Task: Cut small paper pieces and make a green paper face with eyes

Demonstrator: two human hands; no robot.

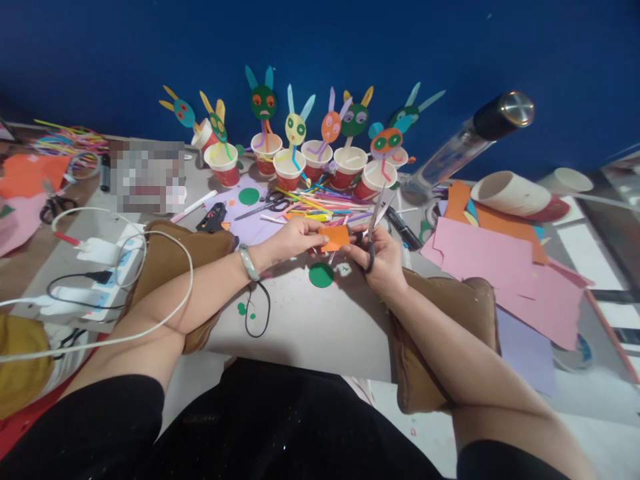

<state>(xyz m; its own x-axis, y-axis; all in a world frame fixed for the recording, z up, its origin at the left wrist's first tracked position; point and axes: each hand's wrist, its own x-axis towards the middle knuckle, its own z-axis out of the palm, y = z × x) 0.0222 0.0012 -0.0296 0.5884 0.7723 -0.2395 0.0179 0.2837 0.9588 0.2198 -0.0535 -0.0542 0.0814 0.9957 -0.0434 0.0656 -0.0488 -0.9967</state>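
Between the fingers of my left hand (pixel 301 238) is a small piece of orange paper (pixel 336 239). My right hand (pixel 384 261) grips black-handled scissors (pixel 371 253), their blades pointing up and away from me. Its fingertips are also at the paper's right edge; whether they pinch it I cannot tell. Just below the paper a green paper disc (pixel 321 275) lies on the table (pixel 300 333), with small white scraps (pixel 345 269) beside it. Little green scraps (pixel 243 309) are nearer to me on the left. A second pair of scissors (pixel 260 205) rests behind my left hand.
Paper cups (pixel 289 175) holding paper animal heads on coloured sticks line the blue wall. Coloured sticks (pixel 320 201) are heaped in front. A glue gun (pixel 213 218) and power strip (pixel 117 273) are left; a tall bottle (pixel 450 157) and pink paper (pixel 483 257) are right. Brown cushions (pixel 445 313) lie under my forearms.
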